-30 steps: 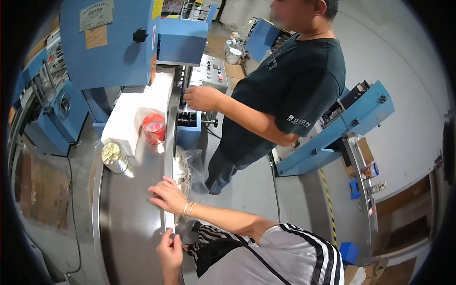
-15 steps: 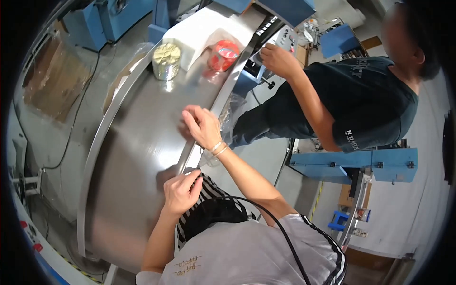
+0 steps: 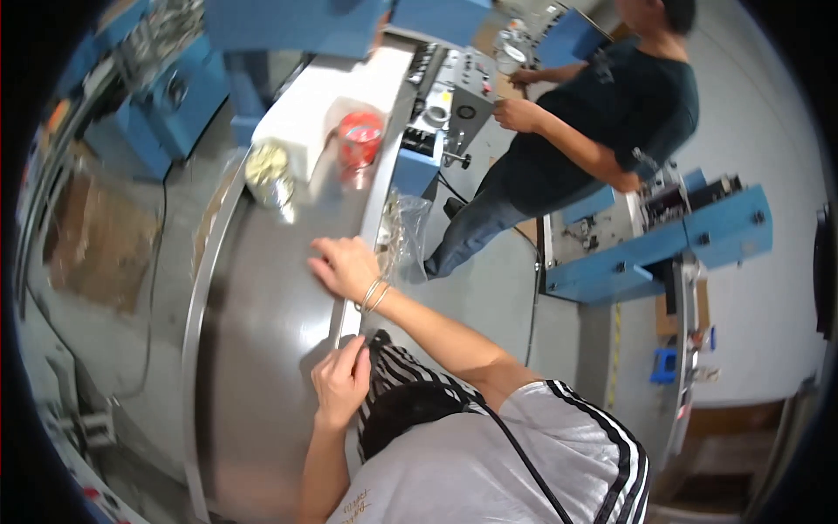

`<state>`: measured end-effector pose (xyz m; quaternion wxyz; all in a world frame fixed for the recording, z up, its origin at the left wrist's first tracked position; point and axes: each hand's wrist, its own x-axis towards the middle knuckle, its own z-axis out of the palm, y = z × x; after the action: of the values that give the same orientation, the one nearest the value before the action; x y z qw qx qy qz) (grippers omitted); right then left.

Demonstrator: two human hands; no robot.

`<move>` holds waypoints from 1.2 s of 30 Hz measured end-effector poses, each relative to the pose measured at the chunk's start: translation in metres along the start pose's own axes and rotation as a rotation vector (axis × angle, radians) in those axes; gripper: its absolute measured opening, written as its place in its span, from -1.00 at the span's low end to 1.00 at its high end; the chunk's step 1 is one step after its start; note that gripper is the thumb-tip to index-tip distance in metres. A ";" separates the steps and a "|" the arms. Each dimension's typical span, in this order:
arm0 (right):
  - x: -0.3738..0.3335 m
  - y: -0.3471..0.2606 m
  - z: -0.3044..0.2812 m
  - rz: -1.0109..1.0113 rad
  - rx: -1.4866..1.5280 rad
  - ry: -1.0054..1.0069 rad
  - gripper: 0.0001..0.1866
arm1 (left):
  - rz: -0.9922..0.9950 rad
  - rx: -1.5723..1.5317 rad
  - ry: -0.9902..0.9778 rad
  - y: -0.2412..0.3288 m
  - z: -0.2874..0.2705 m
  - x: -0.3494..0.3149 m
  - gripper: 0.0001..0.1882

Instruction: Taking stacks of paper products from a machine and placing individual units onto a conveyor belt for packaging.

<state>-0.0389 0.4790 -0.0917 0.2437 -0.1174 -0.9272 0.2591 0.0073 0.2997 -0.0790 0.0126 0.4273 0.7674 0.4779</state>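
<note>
My right hand (image 3: 347, 266), with bracelets at its wrist, is over the near edge of a steel table (image 3: 271, 349). Its fingers are apart and slightly blurred, and nothing shows in them. Lower down, beside the same edge, my left hand (image 3: 342, 384) is curled into a loose fist, with nothing visible in it. Farther up the table stands a shiny cylinder with a pale yellow top (image 3: 267, 166). To its right is a red-topped cylinder (image 3: 360, 135), partly wrapped in clear film. Both hands are apart from the cylinders.
A white sheet (image 3: 323, 96) covers the table's far end, beneath a blue machine (image 3: 297, 26). At the right a co-worker (image 3: 594, 113) stands by a control box (image 3: 470, 87). Clear plastic (image 3: 410, 231) hangs beside the table. Cardboard (image 3: 100, 236) lies on the floor at left.
The view has shifted, so the table and cylinders sit lower and more to the left. The co-worker has turned and now holds both hands toward the machine. My hands keep much the same pose.
</note>
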 end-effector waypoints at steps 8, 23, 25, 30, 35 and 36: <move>-0.010 0.015 0.003 0.028 0.060 0.090 -0.78 | -0.107 0.113 0.036 -0.001 0.014 -0.013 -0.70; -0.113 0.241 -0.053 0.320 0.819 -0.313 -0.65 | -0.582 0.518 0.500 -0.007 0.108 0.102 -0.60; -0.135 0.299 -0.077 0.384 0.779 -0.408 -0.64 | -0.742 0.770 0.525 -0.030 0.105 0.095 -0.51; -0.195 0.437 -0.124 0.767 0.423 -0.555 -0.62 | -0.911 0.913 0.793 -0.022 0.118 0.110 -0.46; -0.247 0.518 -0.158 0.881 0.300 -0.679 -0.62 | -1.095 1.037 0.676 -0.035 0.106 0.099 -0.46; -0.253 0.531 -0.159 0.861 0.280 -0.727 -0.63 | -1.147 1.088 0.694 -0.036 0.110 0.101 -0.50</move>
<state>0.3070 0.9044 -0.3573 -0.2046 -0.3540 -0.7769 0.4787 -0.0330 0.4400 -0.1266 -0.1896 -0.2495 0.9472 0.0672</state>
